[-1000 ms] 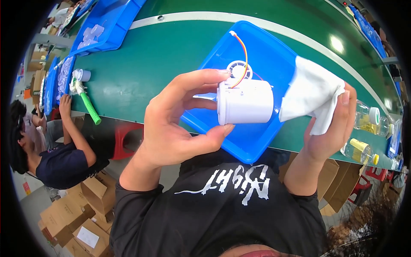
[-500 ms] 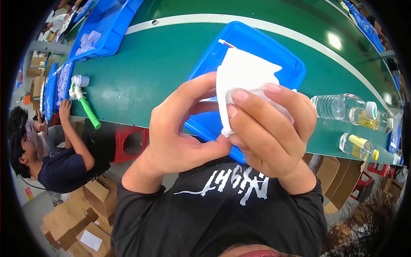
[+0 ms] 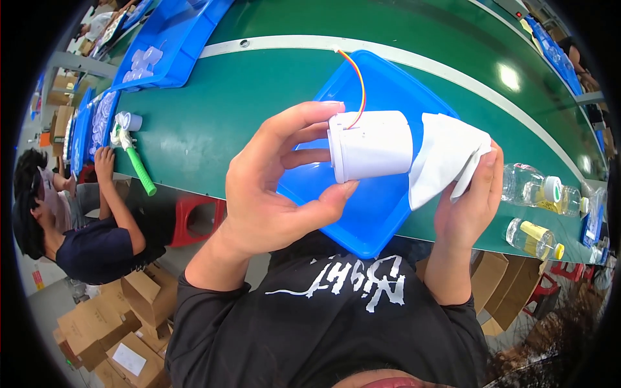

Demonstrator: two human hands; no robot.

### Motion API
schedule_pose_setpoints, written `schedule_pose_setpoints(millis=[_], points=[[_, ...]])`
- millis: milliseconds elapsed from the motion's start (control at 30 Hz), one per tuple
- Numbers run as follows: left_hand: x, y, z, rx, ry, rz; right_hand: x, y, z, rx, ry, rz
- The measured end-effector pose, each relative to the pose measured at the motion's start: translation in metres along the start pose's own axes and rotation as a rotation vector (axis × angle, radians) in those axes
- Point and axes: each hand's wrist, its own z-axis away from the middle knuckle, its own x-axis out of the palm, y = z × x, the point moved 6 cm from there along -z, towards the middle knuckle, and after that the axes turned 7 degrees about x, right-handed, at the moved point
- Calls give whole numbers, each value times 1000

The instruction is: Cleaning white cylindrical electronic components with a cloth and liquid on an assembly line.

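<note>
A white cup-shaped plastic housing [image 3: 375, 145] lies on its side in the air, gripped at its rimmed end by the thumb and fingers of my left hand [image 3: 275, 174]. From that rim a thin red and yellow wire [image 3: 362, 84] curves up to a small white connector. My right hand [image 3: 472, 200] pinches a white cloth or wipe [image 3: 446, 152], which hangs loosely just right of the housing, apart from it. Below both hands a blue plastic tray [image 3: 362, 226] rests on the green table [image 3: 207, 123].
Clear bottles [image 3: 533, 238] stand or lie at the right edge. At the far left sit a blue bin [image 3: 178, 61] with small white parts and a green-handled tool [image 3: 139, 171]. A seated person [image 3: 97, 226] works at left. Cardboard boxes [image 3: 97, 317] and a red stool [image 3: 187, 223] are below.
My right hand has drawn the white cloth off the housing and moved right with it. The housing and its wire now show, still in my left hand.
</note>
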Motion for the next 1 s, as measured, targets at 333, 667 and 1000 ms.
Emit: schedule_pose_setpoints(millis=[333, 667, 1000], points=[[9, -3, -15, -22, -39, 84, 70, -58, 37, -999, -395, 864], [9, -5, -34, 17, -111, -29, 6, -3, -23, -63, -165, 146], [17, -13, -46, 67, -130, -49, 33, -56, -12, -682, -257, 601]])
